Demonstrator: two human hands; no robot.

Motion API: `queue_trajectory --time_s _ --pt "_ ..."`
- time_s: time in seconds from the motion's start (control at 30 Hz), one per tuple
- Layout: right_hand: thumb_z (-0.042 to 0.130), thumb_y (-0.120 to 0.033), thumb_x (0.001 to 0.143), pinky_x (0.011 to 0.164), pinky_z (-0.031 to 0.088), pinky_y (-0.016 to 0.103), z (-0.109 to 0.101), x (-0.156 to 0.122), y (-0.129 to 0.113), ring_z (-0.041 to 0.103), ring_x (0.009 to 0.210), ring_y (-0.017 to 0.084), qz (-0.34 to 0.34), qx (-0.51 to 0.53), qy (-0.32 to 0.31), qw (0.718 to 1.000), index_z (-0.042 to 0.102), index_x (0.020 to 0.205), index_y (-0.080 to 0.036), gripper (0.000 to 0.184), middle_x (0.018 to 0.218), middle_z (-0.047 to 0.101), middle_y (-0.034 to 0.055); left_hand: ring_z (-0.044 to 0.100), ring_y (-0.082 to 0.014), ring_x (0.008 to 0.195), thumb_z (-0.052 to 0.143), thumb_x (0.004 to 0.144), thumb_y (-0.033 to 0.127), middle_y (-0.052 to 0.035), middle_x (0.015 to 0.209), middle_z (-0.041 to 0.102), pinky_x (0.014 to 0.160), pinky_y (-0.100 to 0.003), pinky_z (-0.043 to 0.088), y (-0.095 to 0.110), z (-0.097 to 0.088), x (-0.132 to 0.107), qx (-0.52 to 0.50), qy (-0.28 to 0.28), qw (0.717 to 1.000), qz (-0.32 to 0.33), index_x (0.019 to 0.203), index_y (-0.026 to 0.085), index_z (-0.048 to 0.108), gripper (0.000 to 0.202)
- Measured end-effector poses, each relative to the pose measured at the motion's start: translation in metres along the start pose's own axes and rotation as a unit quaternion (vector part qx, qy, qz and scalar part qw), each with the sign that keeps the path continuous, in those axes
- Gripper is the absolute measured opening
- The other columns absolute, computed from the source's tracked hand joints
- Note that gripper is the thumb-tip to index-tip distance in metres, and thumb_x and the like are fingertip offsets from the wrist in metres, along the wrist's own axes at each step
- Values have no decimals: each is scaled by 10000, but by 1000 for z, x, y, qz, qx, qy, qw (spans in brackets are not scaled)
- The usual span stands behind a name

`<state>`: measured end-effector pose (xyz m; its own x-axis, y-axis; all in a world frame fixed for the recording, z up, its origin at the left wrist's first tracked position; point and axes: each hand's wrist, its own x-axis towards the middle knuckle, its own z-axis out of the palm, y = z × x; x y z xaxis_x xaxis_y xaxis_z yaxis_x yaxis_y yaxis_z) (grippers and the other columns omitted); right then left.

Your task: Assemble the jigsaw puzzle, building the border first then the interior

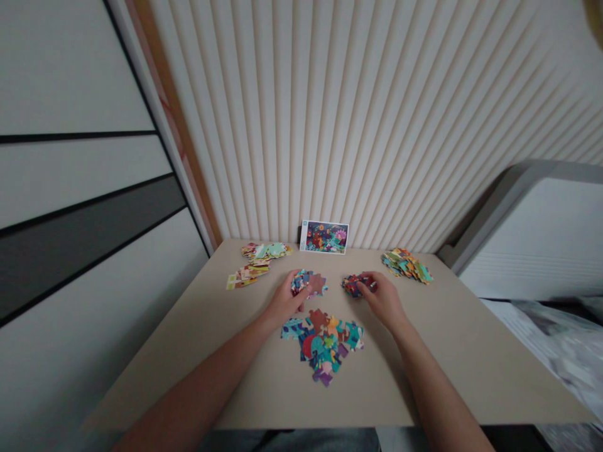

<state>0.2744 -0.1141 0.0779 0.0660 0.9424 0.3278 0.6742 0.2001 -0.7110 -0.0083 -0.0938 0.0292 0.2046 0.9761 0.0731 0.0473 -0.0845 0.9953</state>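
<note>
My left hand is closed around a small bunch of jigsaw puzzle pieces, blue and reddish brown, just above or on the table. Farther right, my right hand has its thumb and fingers closed on a cluster of dark blue and red puzzle pieces. Between my forearms and nearer to me lies a loose pile of colourful puzzle pieces, in teal, red, purple and brown. How many pieces each hand grips cannot be made out.
A picture card leans upright at the table's back edge, against a pleated wall. Green and yellow puzzle pieces lie at the back left. Another heap of orange and green pieces is at the back right of the beige table.
</note>
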Motion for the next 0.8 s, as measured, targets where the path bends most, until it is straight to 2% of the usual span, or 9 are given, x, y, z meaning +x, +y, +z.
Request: queue_trajectory --time_s 0.1,0.17,0.27,0.37,0.43,0.57,0.63,0.8 --pt "631 -512 902 711 446 318 14 -12 -18 577 756 201 -55 18 -154 986 727 1014 -190 354 848 661 60 541 -85 437 684 866 566 62 677 590 415 -169 390 -1 1 1 -2 1 1000 0 1397 218 442 679" --pt "709 -514 860 738 447 311 25 -20 -29 586 802 201 -100 5 -241 965 734 1085 -196 391 908 660 64 535 -91 434 678 871 570 70 651 577 417 -176 398 -2 1 1 1 1 1000 4 1396 216 439 677" --pt "815 -483 776 780 452 312 35 -26 -35 590 870 210 -130 -13 -304 944 712 1178 -207 499 995 651 73 532 -102 439 663 881 578 75 616 559 417 -183 403 -2 0 1 12 -1 1000 10 1399 211 440 673" --pt "835 -392 758 740 450 291 38 -27 -29 585 832 187 -107 7 -312 944 712 1070 -205 384 989 651 52 532 -106 441 666 876 585 71 608 560 417 -185 399 1 -1 0 15 -4 1000 11 1396 201 448 683" --pt "826 -356 754 690 445 275 39 -27 -25 578 776 171 -75 45 -312 946 685 987 -192 318 917 654 30 538 -109 442 683 859 589 68 613 569 415 -185 394 2 0 -1 12 -1 1000 8 1395 200 452 702" --pt "728 -455 841 640 453 273 39 -26 -27 593 693 159 11 189 -309 932 604 902 -187 302 784 659 6 545 -114 445 684 850 598 61 620 581 408 -186 391 3 0 -1 6 3 1000 6 1388 206 463 701" --pt "733 -507 828 619 442 265 38 -23 -31 580 662 145 33 237 -278 930 593 883 -187 353 763 652 0 536 -109 440 674 862 592 57 632 585 408 -188 396 2 1 -1 5 1 1000 10 1389 206 460 688" --pt "781 -566 758 572 386 251 33 -15 -34 518 596 118 57 259 -200 943 615 898 -184 440 723 648 -6 546 -91 456 681 865 566 48 704 602 421 -177 405 3 0 -2 -2 -13 1000 8 1411 206 420 704"
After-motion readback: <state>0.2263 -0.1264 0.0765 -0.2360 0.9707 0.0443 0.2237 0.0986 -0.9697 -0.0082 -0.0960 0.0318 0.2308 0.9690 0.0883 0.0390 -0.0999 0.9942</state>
